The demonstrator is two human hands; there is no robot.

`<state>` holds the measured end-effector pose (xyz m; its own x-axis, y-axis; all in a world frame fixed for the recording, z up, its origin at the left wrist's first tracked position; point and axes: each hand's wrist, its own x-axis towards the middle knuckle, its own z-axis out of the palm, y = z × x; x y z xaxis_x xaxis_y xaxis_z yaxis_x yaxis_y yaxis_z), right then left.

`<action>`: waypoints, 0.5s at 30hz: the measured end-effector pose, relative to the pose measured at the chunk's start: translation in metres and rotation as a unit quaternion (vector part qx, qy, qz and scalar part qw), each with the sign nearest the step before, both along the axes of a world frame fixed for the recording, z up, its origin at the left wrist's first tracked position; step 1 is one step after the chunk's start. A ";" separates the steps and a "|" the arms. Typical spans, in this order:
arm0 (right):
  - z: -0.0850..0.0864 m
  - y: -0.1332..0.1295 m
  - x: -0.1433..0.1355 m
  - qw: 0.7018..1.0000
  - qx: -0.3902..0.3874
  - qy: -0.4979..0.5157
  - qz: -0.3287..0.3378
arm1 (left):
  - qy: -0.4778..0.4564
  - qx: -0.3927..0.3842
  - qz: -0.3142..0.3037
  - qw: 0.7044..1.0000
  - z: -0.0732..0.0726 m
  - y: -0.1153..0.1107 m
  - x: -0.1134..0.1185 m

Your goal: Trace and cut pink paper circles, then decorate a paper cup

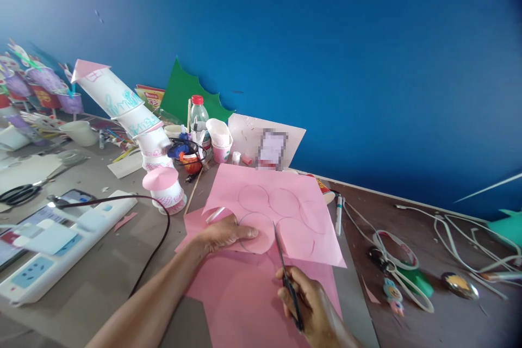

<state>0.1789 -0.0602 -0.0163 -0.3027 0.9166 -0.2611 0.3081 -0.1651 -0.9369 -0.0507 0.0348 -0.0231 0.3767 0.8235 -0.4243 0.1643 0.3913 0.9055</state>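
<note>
My left hand (228, 232) grips the near left edge of a pink paper sheet (302, 185), thumb on top and the other fingers hidden beneath. Several circles are drawn on the sheet in thin line. Black-handled scissors (292, 294) are in my right hand (308, 299), their blades reaching up into the paper between two circles. A slit runs from the near edge beside the lower left circle. More pink paper (261, 304) lies underneath, on the grey table covering.
Paper-cup towers (126, 111) stand at the left back. A white power strip (36, 274) and black cable lie left, near another pair of scissors (24, 191). A bottle (199, 114) stands behind the sheet. White cords (440, 228) and a keychain (392, 291) lie at right.
</note>
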 end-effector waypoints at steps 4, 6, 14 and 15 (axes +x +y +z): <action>0.001 -0.001 0.000 1.000 -0.008 0.009 0.005 | -0.052 -0.014 0.013 0.998 0.005 -0.001 -0.001; 0.002 0.000 0.000 1.000 -0.013 0.010 0.008 | -0.060 -0.012 0.009 0.998 0.009 -0.002 -0.001; -0.002 0.002 0.005 0.999 -0.036 0.008 0.039 | -0.044 -0.002 -0.003 0.999 0.014 -0.003 -0.003; -0.002 0.001 0.004 0.999 -0.036 0.014 0.034 | -0.042 0.000 -0.006 0.999 0.014 -0.003 -0.003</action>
